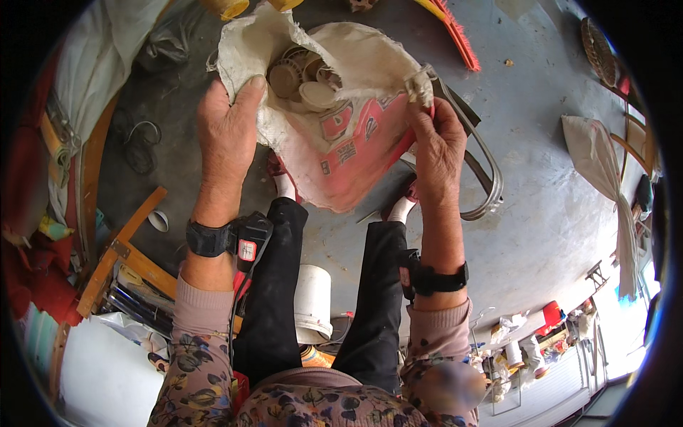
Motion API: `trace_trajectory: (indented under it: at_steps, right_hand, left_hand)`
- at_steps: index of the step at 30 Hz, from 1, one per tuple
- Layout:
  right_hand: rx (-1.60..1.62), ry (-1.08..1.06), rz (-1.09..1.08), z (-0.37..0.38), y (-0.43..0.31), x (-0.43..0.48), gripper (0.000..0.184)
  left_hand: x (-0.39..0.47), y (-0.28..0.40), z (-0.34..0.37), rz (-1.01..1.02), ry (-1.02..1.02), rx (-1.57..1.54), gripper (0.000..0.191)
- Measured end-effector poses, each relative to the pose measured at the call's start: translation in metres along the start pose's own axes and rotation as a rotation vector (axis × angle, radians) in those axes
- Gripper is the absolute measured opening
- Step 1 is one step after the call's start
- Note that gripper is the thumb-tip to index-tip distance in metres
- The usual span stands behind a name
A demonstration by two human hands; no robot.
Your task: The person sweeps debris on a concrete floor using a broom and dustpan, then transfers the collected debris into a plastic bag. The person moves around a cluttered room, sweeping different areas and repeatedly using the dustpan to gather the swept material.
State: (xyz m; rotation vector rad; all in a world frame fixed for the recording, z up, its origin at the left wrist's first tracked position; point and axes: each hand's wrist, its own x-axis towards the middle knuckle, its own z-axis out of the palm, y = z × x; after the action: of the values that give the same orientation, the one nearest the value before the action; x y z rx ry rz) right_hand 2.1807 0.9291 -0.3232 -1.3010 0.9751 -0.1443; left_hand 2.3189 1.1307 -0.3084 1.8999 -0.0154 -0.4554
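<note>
A woven sack point(352, 165), off-white with a pink-red printed panel, hangs open between my hands above the floor. My left hand point(229, 117) pinches the frayed left side of its mouth, thumb on top. At the right corner, where the cloth is bunched or knotted, my right hand point(440, 136) grips the edge. Inside the mouth lie several round, pale plastic lids or baskets point(317, 96); the rest of the contents is hidden. A grey flat strap point(493, 187) loops down beside my right hand. Both wrists wear black bands.
An upturned white bucket point(313, 299) is between my legs. At the left lie a wooden frame point(136, 229) and a small white cup-like object point(158, 220). A red-bristled broom point(464, 45) is at the top. Another pale sack point(597, 155) stands at the right, with cluttered goods below it.
</note>
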Motion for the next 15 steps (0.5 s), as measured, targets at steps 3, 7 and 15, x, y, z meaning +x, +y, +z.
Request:
trace_trajectory:
  at_steps: [3, 7, 15]
  right_hand:
    - [-0.01, 0.022, 0.003, 0.001, 0.001, 0.006, 0.026]
    - [-0.06, 0.04, 0.001, -0.001, -0.002, 0.008, 0.021]
    - [0.189, 0.08, 0.08, -0.012, -0.01, 0.003, 0.016]
  left_hand:
    - [-0.002, 0.003, -0.002, -0.006, -0.024, 0.015, 0.03]
    - [-0.01, 0.015, 0.001, -0.026, -0.02, 0.024, 0.028]
    - [-0.018, 0.039, -0.001, -0.166, -0.014, -0.135, 0.026]
